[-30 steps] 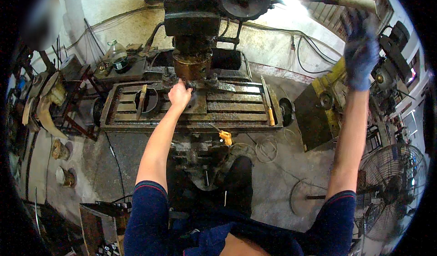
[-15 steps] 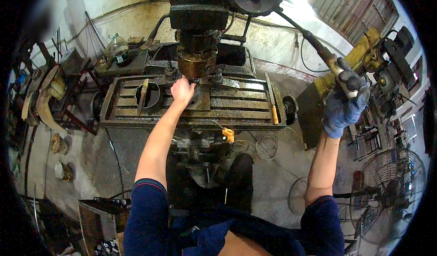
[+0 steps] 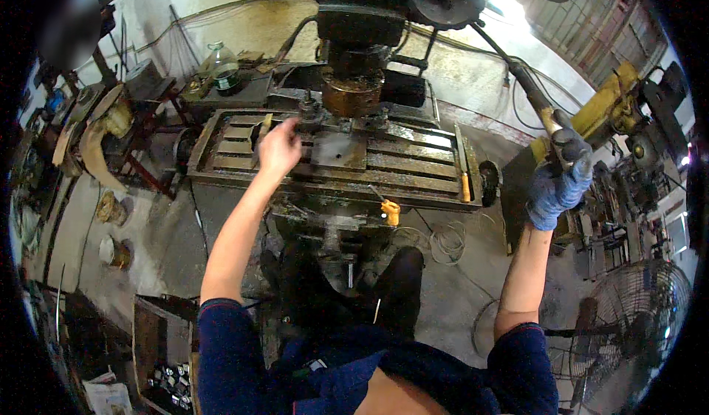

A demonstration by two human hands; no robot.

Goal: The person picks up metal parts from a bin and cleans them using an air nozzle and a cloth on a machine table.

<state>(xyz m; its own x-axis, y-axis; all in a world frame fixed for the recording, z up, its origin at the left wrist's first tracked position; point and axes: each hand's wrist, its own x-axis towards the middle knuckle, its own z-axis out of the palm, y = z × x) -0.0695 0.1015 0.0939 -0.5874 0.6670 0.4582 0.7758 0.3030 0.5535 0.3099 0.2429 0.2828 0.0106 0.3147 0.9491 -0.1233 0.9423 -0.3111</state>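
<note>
My bare left hand (image 3: pixel 281 149) is over the left part of the slotted machine table (image 3: pixel 413 182), fingers curled together. Anything in them is too blurred and small to make out. Just behind it, a dark round bowl (image 3: pixel 255 136) with a brush (image 3: pixel 266 125) in it is partly covered by the hand. To its right hangs the machine's spindle head (image 3: pixel 351 94), above a flat plate (image 3: pixel 340 153) on the table. In a blue-grey glove, my right hand (image 3: pixel 561 175) is wrapped round the end of a long lever (image 3: pixel 528 86) at the right.
A file with a wooden handle (image 3: pixel 465 186) lies along the table's right end. At the front edge is a yellow-handled tool (image 3: pixel 391 211). A fan (image 3: pixel 628 319) stands at lower right. A box of metal pieces (image 3: pixel 171 382) is at lower left; a plastic bottle (image 3: pixel 224 71) stands behind.
My left hand has come away from beneath the spindle, leftward to beside the bowl. The right hand stays on the lever. The whole view has shifted a little.
</note>
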